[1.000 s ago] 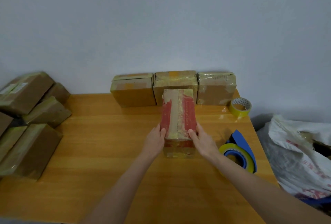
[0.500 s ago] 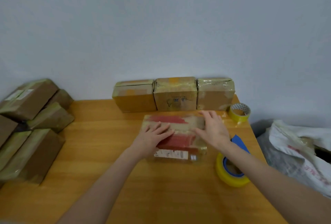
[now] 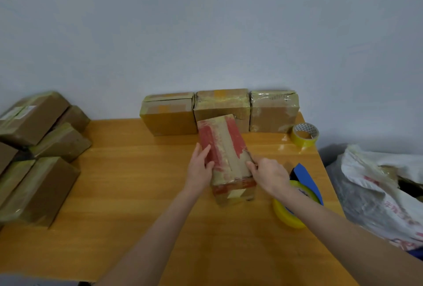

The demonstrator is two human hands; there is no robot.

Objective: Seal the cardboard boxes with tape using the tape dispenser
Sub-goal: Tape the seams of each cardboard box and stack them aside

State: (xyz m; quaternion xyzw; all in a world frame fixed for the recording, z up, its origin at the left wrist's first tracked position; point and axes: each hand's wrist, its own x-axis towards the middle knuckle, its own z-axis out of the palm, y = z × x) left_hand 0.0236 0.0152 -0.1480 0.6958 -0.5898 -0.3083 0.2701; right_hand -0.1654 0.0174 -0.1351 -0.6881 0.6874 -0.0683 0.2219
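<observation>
A cardboard box with red print and yellowish tape lies lengthwise on the wooden table, its far end angled a little to the left. My left hand grips its left side and my right hand grips its right near corner. The blue tape dispenser with a yellow roll lies on the table just right of my right wrist, partly hidden by my forearm.
Three taped boxes stand in a row against the wall. A stack of several taped boxes fills the table's left end. A spare yellow tape roll sits at the back right. A white bag lies beyond the right edge.
The box lay crosswise under my flat hands half a second ago; it has been turned lengthwise again, and both hands now grip its sides.
</observation>
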